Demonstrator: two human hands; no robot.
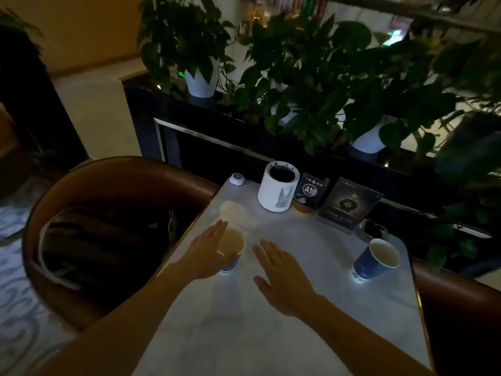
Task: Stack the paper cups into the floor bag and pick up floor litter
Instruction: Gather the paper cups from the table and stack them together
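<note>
Two blue paper cups with white insides stand upright on a pale marble table [298, 335]. The nearer cup [232, 246] is at the table's left side. My left hand [206, 253] is beside it on the left, fingers straight and apart, touching or almost touching its rim and wall. My right hand [282, 275] hovers flat and open just right of that cup, holding nothing. The second cup [376, 259] stands at the table's right edge, apart from both hands. No floor bag or litter is visible.
A white cylindrical holder [278, 187], a small call button [237, 179], an A10 table sign [310, 190] and a dark menu stand [347, 204] line the table's far edge. A brown leather chair [108, 185] holding a dark bag sits left. Potted plants [298, 77] stand behind.
</note>
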